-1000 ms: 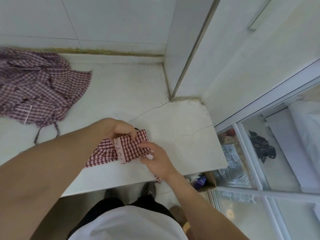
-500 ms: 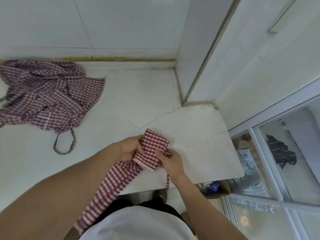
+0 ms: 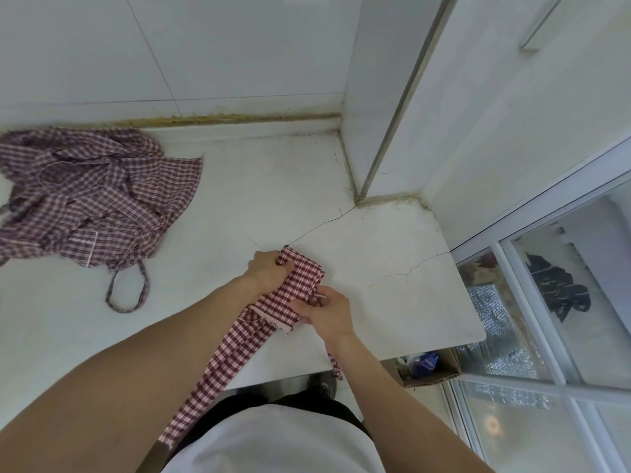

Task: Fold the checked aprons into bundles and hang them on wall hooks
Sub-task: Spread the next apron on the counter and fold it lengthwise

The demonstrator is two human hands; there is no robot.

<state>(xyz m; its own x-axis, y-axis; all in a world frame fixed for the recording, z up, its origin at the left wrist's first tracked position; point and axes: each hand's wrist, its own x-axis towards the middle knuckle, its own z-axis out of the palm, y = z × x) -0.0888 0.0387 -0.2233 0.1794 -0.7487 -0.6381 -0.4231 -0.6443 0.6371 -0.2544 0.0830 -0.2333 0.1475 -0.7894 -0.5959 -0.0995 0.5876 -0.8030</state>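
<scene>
Both the left hand (image 3: pixel 269 269) and right hand (image 3: pixel 326 310) grip the half-bundled apron (image 3: pixel 295 288), its tail trailing below; likely next, wrapping that tail around.

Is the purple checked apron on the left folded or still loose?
Loose: the purple checked apron lies crumpled on the white counter, its strap loop trailing.

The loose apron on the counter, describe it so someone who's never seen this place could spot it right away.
Start at the white counter under the tiled wall and look to its far left end. The loose apron lies there in a crumpled heap, a strap loop trailing toward the counter's front edge. Unlike the redder folded apron gripped in both hands, it is purplish, spread out and untouched.
</scene>
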